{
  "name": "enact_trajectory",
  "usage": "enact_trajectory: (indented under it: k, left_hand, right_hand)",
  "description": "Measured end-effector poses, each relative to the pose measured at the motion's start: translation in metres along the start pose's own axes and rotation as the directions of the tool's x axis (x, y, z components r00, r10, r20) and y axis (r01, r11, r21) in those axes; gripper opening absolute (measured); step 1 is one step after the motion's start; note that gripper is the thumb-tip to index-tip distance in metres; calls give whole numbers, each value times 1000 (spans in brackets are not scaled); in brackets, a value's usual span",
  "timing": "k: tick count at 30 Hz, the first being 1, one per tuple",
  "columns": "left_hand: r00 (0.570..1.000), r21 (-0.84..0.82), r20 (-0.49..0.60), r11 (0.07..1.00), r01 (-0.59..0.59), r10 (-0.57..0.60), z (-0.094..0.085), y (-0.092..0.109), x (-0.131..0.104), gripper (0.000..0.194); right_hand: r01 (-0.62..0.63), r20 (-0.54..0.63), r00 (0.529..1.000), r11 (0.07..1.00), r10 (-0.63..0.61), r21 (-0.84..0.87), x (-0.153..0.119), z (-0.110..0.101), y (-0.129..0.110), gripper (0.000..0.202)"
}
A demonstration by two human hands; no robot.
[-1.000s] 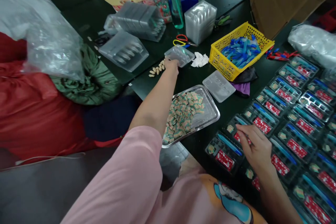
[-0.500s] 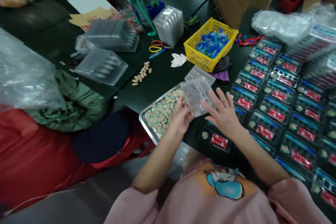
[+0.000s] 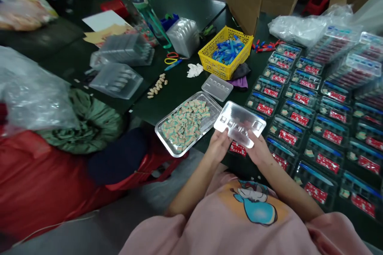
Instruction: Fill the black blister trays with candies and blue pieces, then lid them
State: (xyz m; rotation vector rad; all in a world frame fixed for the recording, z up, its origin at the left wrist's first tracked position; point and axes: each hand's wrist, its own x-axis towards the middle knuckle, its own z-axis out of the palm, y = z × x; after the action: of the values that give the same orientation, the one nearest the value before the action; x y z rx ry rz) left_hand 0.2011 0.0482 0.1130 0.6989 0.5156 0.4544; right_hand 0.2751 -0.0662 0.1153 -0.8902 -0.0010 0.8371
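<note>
A clear plastic tray (image 3: 239,124) with small moulded recesses is held between my two hands, just right of the metal tray. My left hand (image 3: 220,143) grips its lower left edge, and my right hand (image 3: 257,148) grips its lower right edge. Small beige and green pieces (image 3: 185,125) fill much of the metal tray (image 3: 212,101). Another clear plastic tray (image 3: 217,87) lies flat on the dark table behind. Partly hidden beneath the held tray is a filled pack with a red dotted piece (image 3: 238,148).
Rows of filled packs (image 3: 299,118) cover the right side. A yellow basket (image 3: 216,68) of blue pens stands behind, near scissors (image 3: 171,59), a bottle (image 3: 152,18) and stacked clear trays (image 3: 184,36). Peanut-like pieces (image 3: 157,86) lie left of centre.
My right hand, spread before, has closed on the clear tray's right side. The tray has turned flatter and moved right, off the metal tray. The camera view has shifted.
</note>
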Motion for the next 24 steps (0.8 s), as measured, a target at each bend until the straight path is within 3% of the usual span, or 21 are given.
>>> enact_trajectory:
  k: [3,5,7,9,10,12,14,16,18,21,24]
  left_hand:
    - [1000,-4,-7,1000,-6,5,5,-4,-12,55]
    - [1000,5,-29,1000,7,-7,6,-1,-17,55]
    - [999,27,-35,999,26,-25,5,3,-21,54]
    - [999,56,-32,998,43,-41,5,6,-26,53]
    - [998,71,-26,996,55,-53,6,7,-29,52]
    - [997,103,-3,992,77,-77,8,9,-33,53]
    - [995,144,36,986,83,-89,9,9,-36,56]
    - [993,202,84,977,68,-86,7,9,-35,61]
    - [992,298,119,955,5,-42,5,6,-31,62]
    - [991,489,122,864,-115,63,3,1,-24,49]
    - [992,531,90,839,-119,83,4,-4,-22,44]
  right_hand:
    - [14,30,999,996,-11,-93,0,-13,0,47]
    - [154,-4,986,931,-164,-331,0,-24,-6,66]
    - [318,44,923,692,-383,-648,-1,-33,-17,84]
    - [437,248,843,340,-477,-833,-4,-37,-28,92]
    - [485,366,818,191,-443,-853,-6,-37,-32,93]
    - [547,516,806,33,-290,-836,-11,-35,-36,98]
    - [541,531,832,22,-159,-841,-15,-31,-35,108]
    - [512,504,858,96,-99,-853,-18,-29,-30,111]
    - [503,496,864,220,-87,-836,-19,-28,-23,99]
    - [512,511,852,399,-118,-761,-20,-26,-16,83]
    - [540,531,833,430,-153,-723,-21,-24,-17,75]
